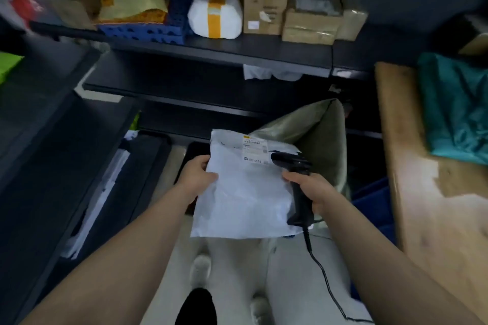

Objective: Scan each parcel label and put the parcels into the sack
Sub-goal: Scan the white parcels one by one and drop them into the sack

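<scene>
Parcel [245, 192], a white plastic mailer, sits centre frame, held flat above my legs. My left hand [196, 176] grips its left edge, thumb on top, fingers curled round the rim. My right hand [310, 190] is wrapped tight round the handle of a black scanner [290, 161]; the scanner head lies over the parcel's upper right corner, just beside the printed label [254, 150]. Scanner cable [322, 273] trails toward lower right. Sack [314, 132], grey-green, mouth open, stands just behind the parcel. Dark shelf [216, 48] across the upper frame carries a blue crate [148, 32], a white bundle banded in yellow [224, 12] and cardboard boxes [265, 8]. Wooden table [427, 219] at right edge, teal bag [454, 108] on it.
</scene>
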